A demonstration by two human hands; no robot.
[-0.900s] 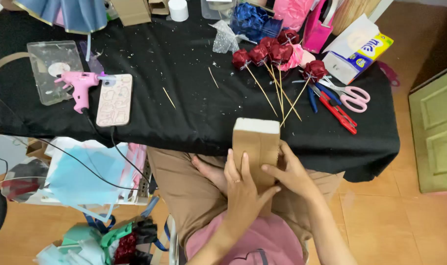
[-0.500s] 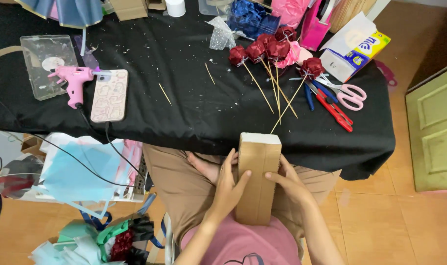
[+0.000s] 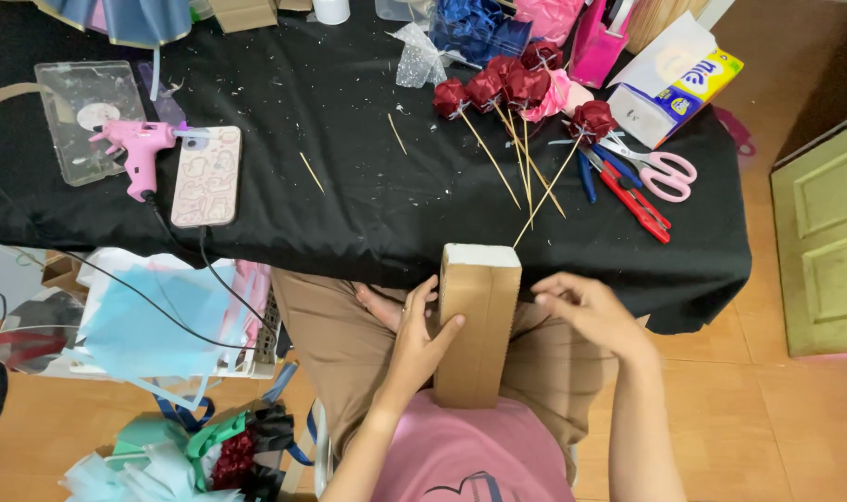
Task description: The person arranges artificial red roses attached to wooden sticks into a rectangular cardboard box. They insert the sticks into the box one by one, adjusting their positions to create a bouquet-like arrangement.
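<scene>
Cardboard block, tall, brown-wrapped, white-topped, stands upright.

a tall brown cardboard block with a white top stands upright on the lap.

Cardboard block lower end hidden against pink shirt. Left hand palm hidden behind block. Glue gun cable end out of frame. Worktop far edge cut off at top.

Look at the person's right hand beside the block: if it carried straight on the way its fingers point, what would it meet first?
Probably the cardboard-wrapped block. The right hand has its fingers pointing left at the block's right side, a small gap away, though depth is unclear.
</scene>
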